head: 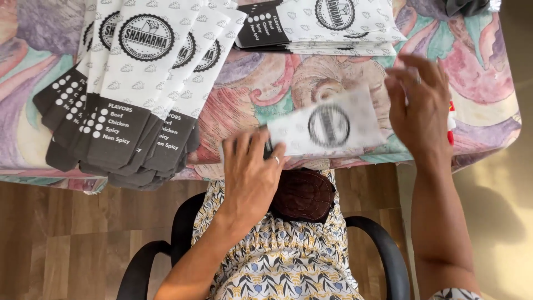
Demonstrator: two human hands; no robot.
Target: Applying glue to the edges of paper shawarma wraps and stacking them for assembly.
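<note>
The left hand (251, 166) lies flat, fingers spread, pressing the dark end of a white paper sleeve (325, 129) onto the desk (488, 83) at its near edge. The right hand (420, 103) is open, fingers loosely spread, touching the sleeve's far end; no pinch is visible. The sleeve is blurred, lying between both hands. A fanned stack (130, 89) sits well to the left; a second stack (327, 25) lies beyond. Risk: held loosely, the sleeve may slide off the near edge onto the lap.
</note>
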